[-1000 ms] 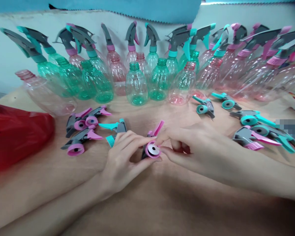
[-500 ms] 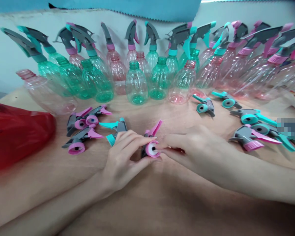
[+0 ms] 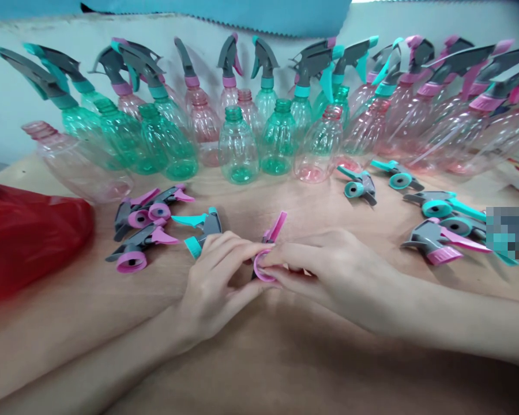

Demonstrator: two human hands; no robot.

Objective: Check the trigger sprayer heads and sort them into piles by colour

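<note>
My left hand (image 3: 218, 282) is closed around a grey and pink trigger spray head (image 3: 275, 226), its round pink collar facing me. The fingertips of my right hand (image 3: 320, 262) are pressed together inside the mouth of that collar. They cover its inside, so whatever lies between them is hidden. Just behind my left fingers rests a grey and teal spray head (image 3: 211, 222). Further left, several pink and grey spray heads (image 3: 132, 261) lie in a loose group on the table.
Uncapped green and pink clear bottles (image 3: 239, 147) stand in front of a row of bottles with spray heads fitted (image 3: 266, 63). More loose spray heads (image 3: 432, 239) lie to the right. A red plastic bag (image 3: 34, 242) bulges in at the left edge of the wooden table (image 3: 242, 357).
My right fingertips have moved left into the pink collar, covering the white insert with a dark hole that showed before. My left hand keeps its hold on the spray head.
</note>
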